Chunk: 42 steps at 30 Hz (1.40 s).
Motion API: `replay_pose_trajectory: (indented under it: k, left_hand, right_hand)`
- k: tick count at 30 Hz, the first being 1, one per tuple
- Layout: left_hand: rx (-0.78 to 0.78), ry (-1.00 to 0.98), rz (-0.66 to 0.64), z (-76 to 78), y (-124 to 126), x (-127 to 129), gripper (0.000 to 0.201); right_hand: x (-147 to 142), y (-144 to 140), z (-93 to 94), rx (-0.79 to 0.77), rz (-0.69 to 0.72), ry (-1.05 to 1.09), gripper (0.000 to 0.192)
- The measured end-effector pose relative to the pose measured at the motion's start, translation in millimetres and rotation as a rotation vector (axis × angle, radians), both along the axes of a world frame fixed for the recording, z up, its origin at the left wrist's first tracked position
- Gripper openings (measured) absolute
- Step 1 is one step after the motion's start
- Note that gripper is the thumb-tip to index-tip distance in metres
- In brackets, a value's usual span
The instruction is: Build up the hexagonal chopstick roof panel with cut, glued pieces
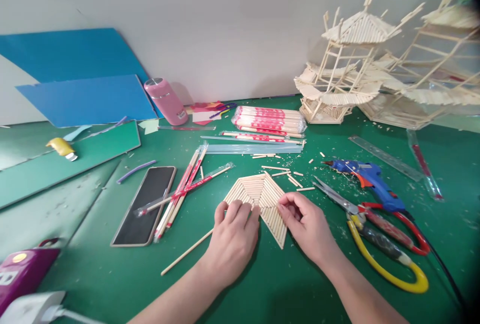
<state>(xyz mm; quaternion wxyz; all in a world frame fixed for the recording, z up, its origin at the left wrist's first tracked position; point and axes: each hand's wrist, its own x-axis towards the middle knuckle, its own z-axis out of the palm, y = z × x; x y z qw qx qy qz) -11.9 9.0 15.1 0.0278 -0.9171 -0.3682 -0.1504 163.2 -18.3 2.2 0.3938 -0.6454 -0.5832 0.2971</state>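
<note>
left hand: fingers together, lying flat on the stick panel at lower centre of frame | right hand: fingertips pinching panel's right edge | scissors and blue glue gun to the right, phone left

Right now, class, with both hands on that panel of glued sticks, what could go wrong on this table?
1. The left hand and right hand press the stick panel from both sides; the thin sticks might split apart.
2. The glue gun lies close by, nozzle bare; a reaching hand might get burnt if it is hot.
3. The scissors lie open beside the right hand and might nick it.
</note>
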Motion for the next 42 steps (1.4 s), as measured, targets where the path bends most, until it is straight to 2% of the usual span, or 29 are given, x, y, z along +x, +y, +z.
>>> replay_pose_trajectory:
  k: [5,11,15,23,32,36,37,39,42]
  left_hand:
    - [-0.106,-0.124,0.129,8.8,3,-21,0.023]
    - [-0.119,-0.076,0.232,0.9,-1,-67,0.022]
    - [-0.120,-0.022,0.236,-2.4,-11,-84,0.021]
    - [-0.097,0.059,0.215,1.4,-16,-87,0.021]
    - [-0.180,0.038,0.183,-3.3,-7,-90,0.029]
    - [-0.217,-0.045,0.209,5.1,-3,-88,0.023]
    - [-0.255,-0.077,0.217,9.6,-3,-85,0.020]
    - [-0.513,-0.325,0.271,19.8,-3,-75,0.016]
    - [-1.037,-0.551,0.320,32.3,-7,-53,0.009]
  right_hand:
    - [-1,-1,-0.5,0.022,-0.018,0.022,0.012]
    - [4,-3,-2.0,0.052,-0.142,0.045,0.019]
    - [10,-8,-1.6,0.047,-0.203,0.042,0.023]
    - [12,-23,1.8,0.042,-0.196,0.044,0.037]
    - [11,-22,-4.5,0.026,-0.203,0.046,0.025]
    - [11,-19,-10.4,0.064,-0.258,0.058,0.017]
    - [11,-19,-10.9,0.076,-0.273,0.061,0.020]
    - [8,-20,-8.5,0.088,-0.276,0.068,0.025]
    - [-4,-25,4.0,0.069,-0.189,0.096,0.020]
